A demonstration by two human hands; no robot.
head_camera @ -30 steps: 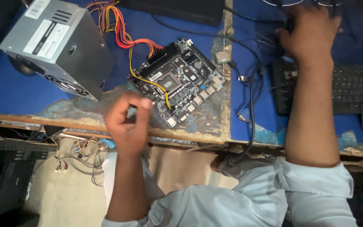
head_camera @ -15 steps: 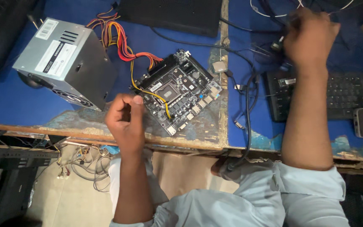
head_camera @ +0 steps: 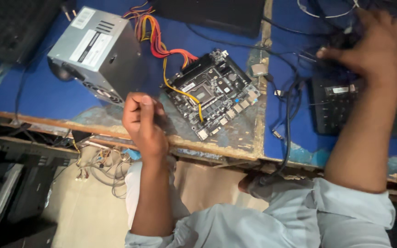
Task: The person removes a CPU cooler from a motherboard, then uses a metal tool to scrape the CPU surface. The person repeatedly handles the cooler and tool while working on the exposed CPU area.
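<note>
My left hand (head_camera: 142,120) is curled into a loose fist at the table's front edge, just left of a small black motherboard (head_camera: 212,92). Nothing shows inside the fist. A yellow wire (head_camera: 185,94) runs across the board, and red, orange and yellow wires (head_camera: 155,39) lead to a grey metal power supply box (head_camera: 95,53) at the back left. My right hand (head_camera: 368,46) reaches far right, its fingers closed over a tangle of black cables (head_camera: 334,43) above a black keyboard (head_camera: 341,108).
The table has a worn blue top (head_camera: 37,98) with a chipped wooden front edge (head_camera: 217,149). A black cable (head_camera: 288,124) hangs over the edge. Loose wires (head_camera: 102,163) dangle below the table. A dark flat device (head_camera: 212,14) lies at the back.
My right hand has moved farther away and to the right into the black cables. My left hand stays fisted near the motherboard, turning slightly. The view has shifted.
</note>
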